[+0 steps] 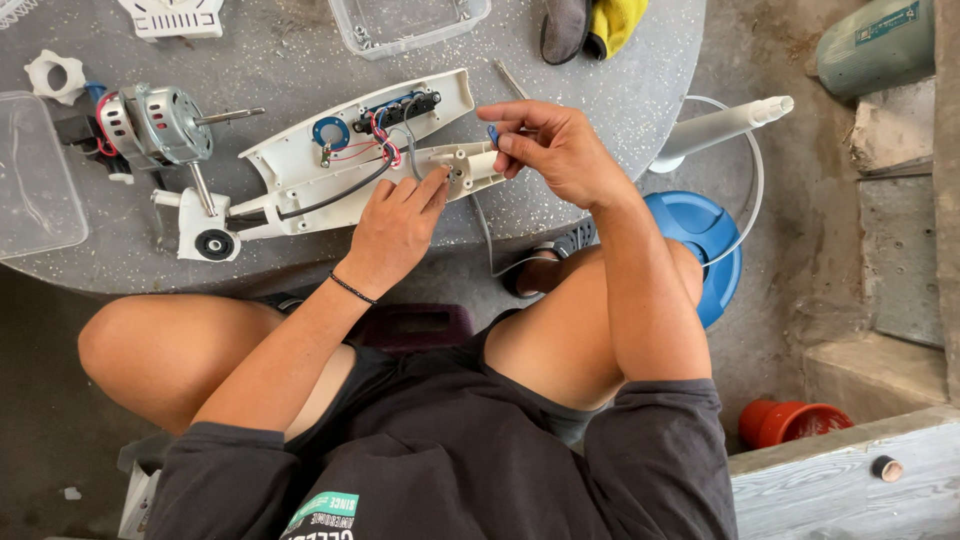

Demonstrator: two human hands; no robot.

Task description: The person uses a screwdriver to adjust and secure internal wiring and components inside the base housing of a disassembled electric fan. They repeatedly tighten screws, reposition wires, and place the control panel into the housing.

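Seated at a round grey speckled table (600, 90), working on an opened white fan housing (330, 160) that lies across the table's near edge, inside face up. Left hand (395, 225) rests on the housing's narrow end, fingers loosely extended and pressing down on the white plastic bracket (465, 170) there; it grips nothing, only steadies. Right hand (555, 150) is raised just above that end, thumb and forefinger pinched closed on a small blue wire end (493, 133). Red, blue and black wires (380, 140) run from the black switch block (405, 108) in the housing. Fan motor (155, 125) with bare shaft sits at the housing's far-left end. Judged step: wiring at the housing's narrow end. The next move would call for a fine pinch and a steady housing. Clear plastic tray (405, 20) behind; blue fan base (700, 245) beside the knee.
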